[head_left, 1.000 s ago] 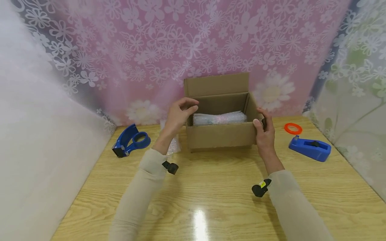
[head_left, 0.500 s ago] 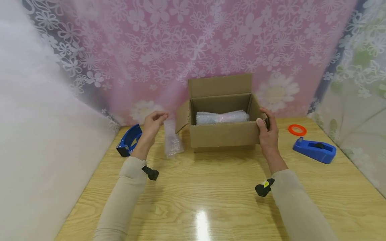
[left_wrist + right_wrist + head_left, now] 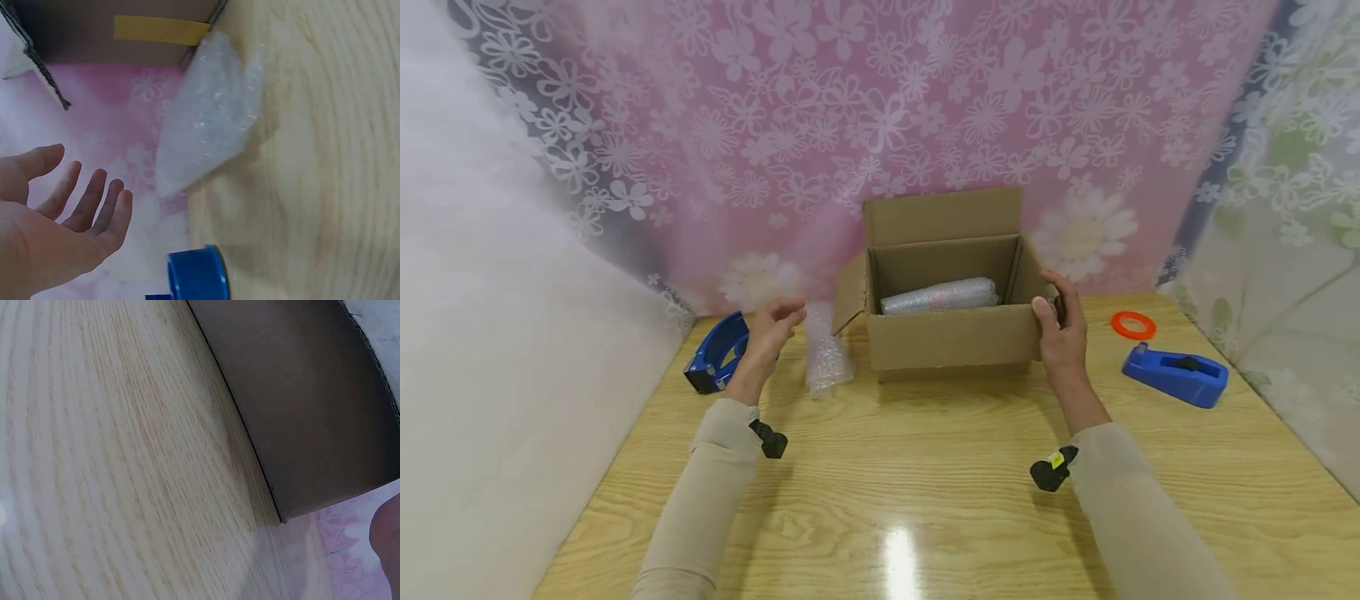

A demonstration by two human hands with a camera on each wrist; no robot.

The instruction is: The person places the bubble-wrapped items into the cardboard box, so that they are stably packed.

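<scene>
The left hand [image 3: 767,329] hangs above the worktop with its fingers [image 3: 94,200] spread and relaxed, grasping nothing. Just beside it, toward the middle, a crumpled piece of clear bubble wrap [image 3: 827,360] lies on the pale wooden worktop [image 3: 925,483], close to the left wall of the open brown cardboard box [image 3: 951,337]. The right hand [image 3: 1060,333] grips the box's right front corner, thumb on the front wall and fingers [image 3: 1063,296] curled round the side. The box stands near the middle of the worktop's far edge with its flaps open; inside it lies a roll wrapped in clear bubble wrap [image 3: 940,296]. A blue handheld tape dispenser [image 3: 718,350] lies behind the left hand near the far left corner. Toward the far right corner sit a blue desktop tape dispenser [image 3: 1176,375] and a small orange tape ring [image 3: 1132,325], well apart from the box.
</scene>
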